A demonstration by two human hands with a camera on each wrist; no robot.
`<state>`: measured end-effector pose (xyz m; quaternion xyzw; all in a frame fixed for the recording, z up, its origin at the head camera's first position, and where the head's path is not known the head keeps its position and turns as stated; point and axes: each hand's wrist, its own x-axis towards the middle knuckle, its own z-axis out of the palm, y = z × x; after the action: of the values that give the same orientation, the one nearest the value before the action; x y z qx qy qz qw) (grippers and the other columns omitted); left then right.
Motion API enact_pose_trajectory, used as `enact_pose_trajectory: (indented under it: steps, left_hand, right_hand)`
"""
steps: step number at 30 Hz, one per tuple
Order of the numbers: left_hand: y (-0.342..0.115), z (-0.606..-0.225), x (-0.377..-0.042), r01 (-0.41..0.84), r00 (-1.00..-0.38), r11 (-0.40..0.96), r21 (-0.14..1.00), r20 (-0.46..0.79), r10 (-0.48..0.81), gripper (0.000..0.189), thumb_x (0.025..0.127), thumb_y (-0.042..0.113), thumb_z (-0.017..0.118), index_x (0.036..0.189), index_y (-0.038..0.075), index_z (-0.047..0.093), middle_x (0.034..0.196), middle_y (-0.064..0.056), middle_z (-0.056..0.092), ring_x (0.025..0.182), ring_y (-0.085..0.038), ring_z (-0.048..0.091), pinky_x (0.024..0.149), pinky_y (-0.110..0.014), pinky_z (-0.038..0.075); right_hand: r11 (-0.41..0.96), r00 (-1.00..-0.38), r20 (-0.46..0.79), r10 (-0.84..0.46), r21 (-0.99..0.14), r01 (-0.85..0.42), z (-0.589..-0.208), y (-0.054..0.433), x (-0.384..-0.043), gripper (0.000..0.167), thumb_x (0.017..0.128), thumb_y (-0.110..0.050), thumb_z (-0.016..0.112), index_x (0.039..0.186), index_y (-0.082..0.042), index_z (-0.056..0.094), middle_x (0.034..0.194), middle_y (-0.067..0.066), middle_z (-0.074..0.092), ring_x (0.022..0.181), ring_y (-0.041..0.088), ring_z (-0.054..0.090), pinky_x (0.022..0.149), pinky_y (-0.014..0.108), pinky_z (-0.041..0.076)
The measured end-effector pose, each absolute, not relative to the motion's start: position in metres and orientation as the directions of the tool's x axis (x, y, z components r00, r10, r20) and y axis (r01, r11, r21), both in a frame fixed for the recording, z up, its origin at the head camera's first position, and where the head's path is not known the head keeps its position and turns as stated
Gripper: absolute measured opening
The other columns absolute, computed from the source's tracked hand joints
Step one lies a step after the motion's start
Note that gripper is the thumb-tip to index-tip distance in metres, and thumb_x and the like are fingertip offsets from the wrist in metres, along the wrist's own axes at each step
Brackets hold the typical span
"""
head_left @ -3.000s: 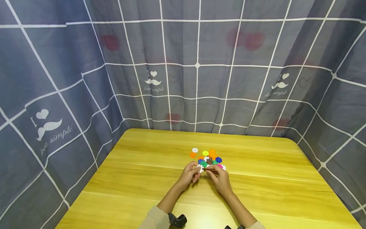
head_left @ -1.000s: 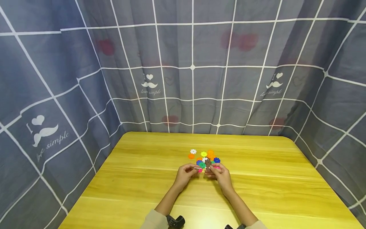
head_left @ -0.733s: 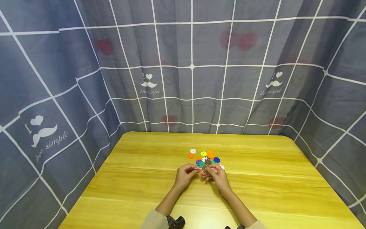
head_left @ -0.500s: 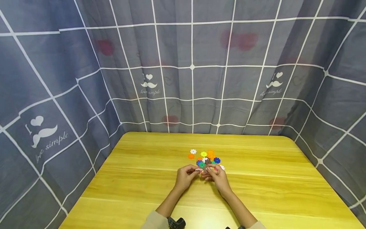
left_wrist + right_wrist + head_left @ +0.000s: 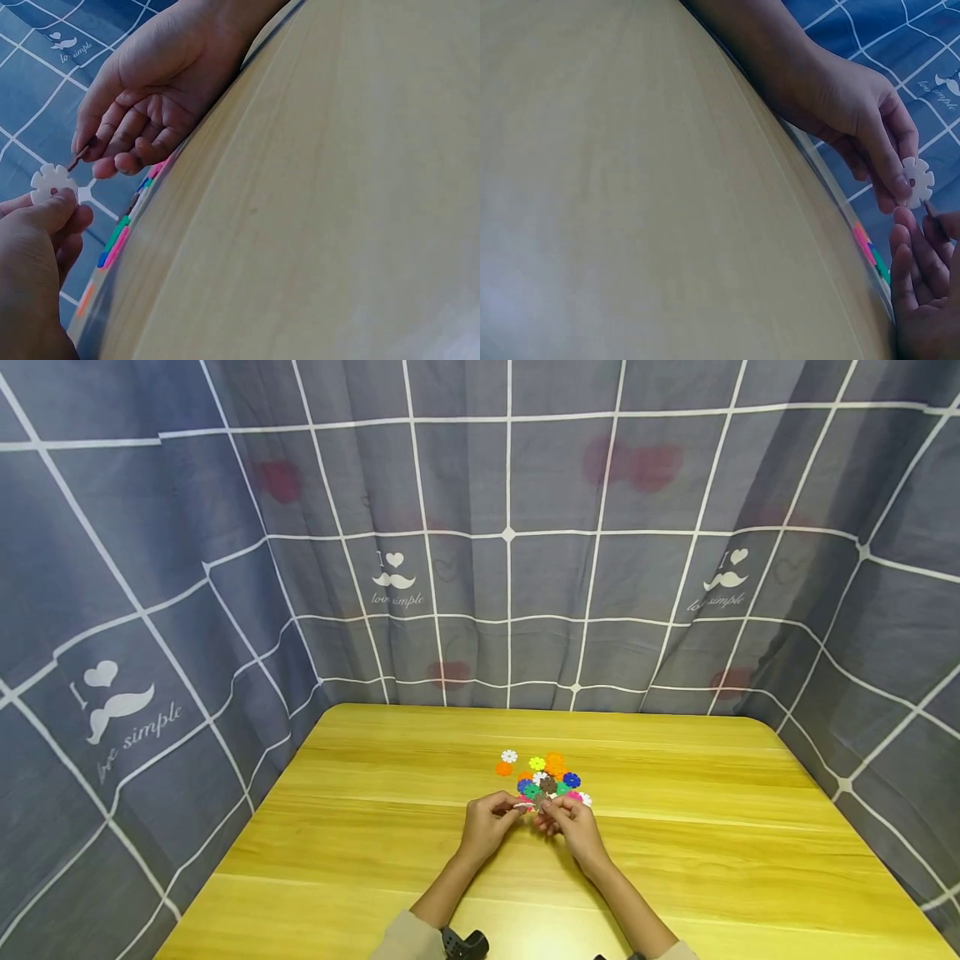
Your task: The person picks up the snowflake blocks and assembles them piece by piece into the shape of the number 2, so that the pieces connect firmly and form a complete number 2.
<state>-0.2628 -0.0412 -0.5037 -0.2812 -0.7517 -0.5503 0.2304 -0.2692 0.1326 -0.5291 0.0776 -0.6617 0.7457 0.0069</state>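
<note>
In the head view my left hand [image 5: 483, 827] pinches a white snowflake disc, a notched flower-shaped plastic piece, which shows edge-on there. The left wrist view shows that white disc [image 5: 45, 180] face-on between thumb and fingers. My right hand [image 5: 579, 837] pinches a brown snowflake disc [image 5: 541, 806] between thumb and forefinger, its other fingers loosely curled below. Seen edge-on in the right wrist view, the brown disc [image 5: 931, 211] has its tip right at the rim of the white disc [image 5: 924, 180]. Both hands are held just in front of the loose discs.
Loose snowflake discs lie on the wooden table [image 5: 360, 827] beyond the hands: a yellow disc [image 5: 537, 763], a dark blue disc [image 5: 572, 780], a white disc [image 5: 509, 756], an orange disc [image 5: 504, 769] and several others. A grey checked curtain [image 5: 465, 560] surrounds the table's back and sides.
The white disc in my left hand has turned from face-up to edge-on in the head view. Since one second ago, my right hand has brought the brown disc leftward to the white one.
</note>
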Motion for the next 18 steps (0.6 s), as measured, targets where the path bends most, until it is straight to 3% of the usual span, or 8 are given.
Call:
enact_pose_trajectory:
  steps: [10,18]
  left_hand:
    - [-0.0419,-0.5044,-0.2624,0.689,-0.724,0.181,0.702,0.662,0.192,0.004,0.078,-0.008,0.067,0.078,-0.009,0.063,0.077,-0.020,0.067,0.069,-0.031,0.067,0.061,-0.028,0.055]
    - [-0.0420,-0.4990,-0.2599,0.729,-0.684,0.231,0.644,0.699,0.209,0.006,0.076,-0.012,0.067,0.074,-0.008,0.063,0.073,-0.019,0.067,0.068,-0.029,0.067,0.062,-0.025,0.054]
  right_hand:
    - [-0.058,-0.977,0.163,-0.138,-0.986,-0.156,-0.5318,0.1323,-0.2697,0.030,0.090,-0.019,0.061,0.084,0.011,0.059,0.072,0.018,0.065,0.058,0.017,0.060,0.053,0.024,0.049]
    - [-0.023,-0.954,0.175,-0.242,-0.984,-0.175,-0.5289,0.1374,-0.2705,0.027,0.093,-0.014,0.056,0.082,0.011,0.057,0.072,0.026,0.062,0.057,0.017,0.057,0.054,0.024,0.048]
